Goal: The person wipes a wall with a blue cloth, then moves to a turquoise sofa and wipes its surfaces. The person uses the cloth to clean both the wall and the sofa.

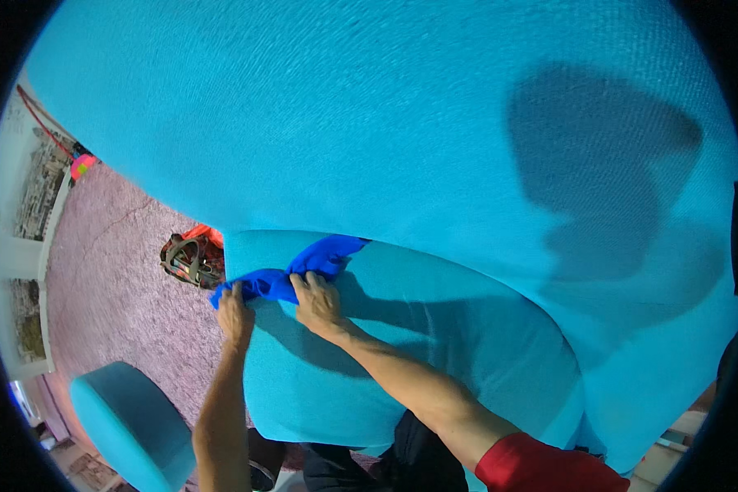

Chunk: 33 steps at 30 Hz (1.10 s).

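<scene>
A bunched, bright blue cloth (264,284) stretches between my two hands over a turquoise upholstered seat (326,400). My left hand (236,317) grips it near its left end, by the seat's left edge. Further right, my right hand (317,304) has its fingers closed on the middle of the cloth. Beyond that grip, the cloth's other end (332,251) lies along the seam where the seat meets the tall turquoise backrest (344,123). The folds hide my fingertips.
A camouflage-patterned tool bag (190,258) with an orange-red piece sits on the pinkish carpet (123,264). At lower left is a separate turquoise cushion (132,424). A pink and yellow object (82,166) with a red cord lies near the far wall. Shadows fall across the upholstery.
</scene>
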Tool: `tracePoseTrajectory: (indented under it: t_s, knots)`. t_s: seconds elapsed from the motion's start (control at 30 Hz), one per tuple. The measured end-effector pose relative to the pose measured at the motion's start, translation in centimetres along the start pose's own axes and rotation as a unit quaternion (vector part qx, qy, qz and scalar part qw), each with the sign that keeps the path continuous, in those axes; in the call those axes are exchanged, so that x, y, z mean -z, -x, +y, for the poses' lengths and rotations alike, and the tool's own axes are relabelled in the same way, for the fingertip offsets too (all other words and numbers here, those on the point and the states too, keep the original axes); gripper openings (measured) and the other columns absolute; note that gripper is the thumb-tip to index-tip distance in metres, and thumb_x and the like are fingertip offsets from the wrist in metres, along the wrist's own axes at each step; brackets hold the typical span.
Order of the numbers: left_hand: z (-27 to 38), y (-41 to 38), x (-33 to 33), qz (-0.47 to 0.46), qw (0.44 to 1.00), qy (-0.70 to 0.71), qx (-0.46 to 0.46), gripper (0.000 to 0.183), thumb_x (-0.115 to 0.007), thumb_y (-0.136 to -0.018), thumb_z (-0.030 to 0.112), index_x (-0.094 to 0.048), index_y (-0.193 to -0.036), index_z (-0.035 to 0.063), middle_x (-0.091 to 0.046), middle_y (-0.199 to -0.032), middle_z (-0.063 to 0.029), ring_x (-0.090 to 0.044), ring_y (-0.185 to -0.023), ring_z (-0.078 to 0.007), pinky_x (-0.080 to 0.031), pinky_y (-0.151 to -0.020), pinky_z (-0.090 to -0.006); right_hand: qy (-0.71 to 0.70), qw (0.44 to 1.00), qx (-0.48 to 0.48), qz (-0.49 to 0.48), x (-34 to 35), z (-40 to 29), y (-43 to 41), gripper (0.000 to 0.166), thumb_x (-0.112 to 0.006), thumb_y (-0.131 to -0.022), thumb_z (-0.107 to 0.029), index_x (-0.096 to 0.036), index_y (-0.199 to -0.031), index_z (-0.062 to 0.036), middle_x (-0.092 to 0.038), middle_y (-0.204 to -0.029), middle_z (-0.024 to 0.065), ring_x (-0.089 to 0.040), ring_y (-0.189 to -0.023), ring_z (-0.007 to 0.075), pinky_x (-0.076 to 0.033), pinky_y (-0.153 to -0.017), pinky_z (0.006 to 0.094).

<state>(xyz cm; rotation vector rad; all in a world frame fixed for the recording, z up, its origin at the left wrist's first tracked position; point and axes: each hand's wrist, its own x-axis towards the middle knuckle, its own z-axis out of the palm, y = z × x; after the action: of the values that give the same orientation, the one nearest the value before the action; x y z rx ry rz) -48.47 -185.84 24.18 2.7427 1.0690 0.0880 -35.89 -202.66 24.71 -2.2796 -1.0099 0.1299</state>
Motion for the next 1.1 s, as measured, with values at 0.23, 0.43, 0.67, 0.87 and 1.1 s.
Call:
tracePoseTrajectory:
  t_s: [0.23,0.43,0.67,0.87,1.1]
  knots:
    - [13.8,6.0,-2.3,0.063,0.993,0.086,-0.043,0.06,-0.059,-0.069,-0.002,-0.063,-0.127,0.0108,-0.055,-0.095,-0.0139,-0.053,-0.087,-0.0373,-0.047,-0.074,-0.046,0.071,0.99,-0.036,-0.115,9.8,7.6,7.2,0.045,-0.069,-0.073,-0.011,-0.059,-0.117,-0.0158,-0.055,-0.101,0.0137,-0.061,-0.081,0.0359,-0.05,-0.064,0.0501]
    - [30.4,11.5,-4.0,-0.188,0.958,0.164,-0.139,0.065,-0.07,-0.066,0.004,-0.062,-0.129,0.0186,-0.058,-0.11,-0.0163,-0.057,-0.102,-0.0385,-0.051,-0.086,-0.0462,0.161,0.965,-0.173,-0.114,22.7,19.7,18.6,0.054,-0.077,-0.067,-0.015,-0.059,-0.117,-0.0093,-0.06,-0.1,0.0175,-0.063,-0.083,0.0407,-0.052,-0.068,0.0509]
    - [30.0,15.8,-4.5,-0.098,0.934,0.19,-0.286,0.033,-0.057,-0.082,0.015,-0.072,-0.112,0.0173,-0.056,-0.093,-0.0092,-0.057,-0.091,-0.0291,-0.049,-0.077,-0.0412,0.183,0.922,-0.325,-0.102,22.1,19.0,28.1,0.048,-0.074,-0.07,-0.016,-0.055,-0.111,-0.0018,-0.062,-0.094,0.0226,-0.063,-0.08,0.0429,-0.05,-0.066,0.053]
    - [20.7,9.8,-2.0,-0.017,0.952,0.163,-0.258,0.033,-0.065,-0.073,0.016,-0.072,-0.105,0.0166,-0.052,-0.089,-0.0098,-0.054,-0.085,-0.0293,-0.045,-0.07,-0.0405,0.064,0.958,-0.277,-0.034,10.9,6.1,15.4,0.032,-0.066,-0.07,-0.013,-0.054,-0.098,-0.0026,-0.06,-0.073,0.0215,-0.061,-0.063,0.0432,-0.048,-0.055,0.0531]
    - [2.0,3.9,1.6,0.025,0.998,0.034,-0.055,0.045,-0.062,-0.069,0.001,-0.07,-0.112,0.0121,-0.059,-0.096,-0.0149,-0.056,-0.089,-0.0363,-0.048,-0.078,-0.0463,-0.046,0.993,-0.062,-0.094,3.2,-1.2,5.4,0.029,-0.063,-0.084,-0.012,-0.051,-0.109,-0.0041,-0.06,-0.091,0.0221,-0.062,-0.071,0.039,-0.05,-0.058,0.051]
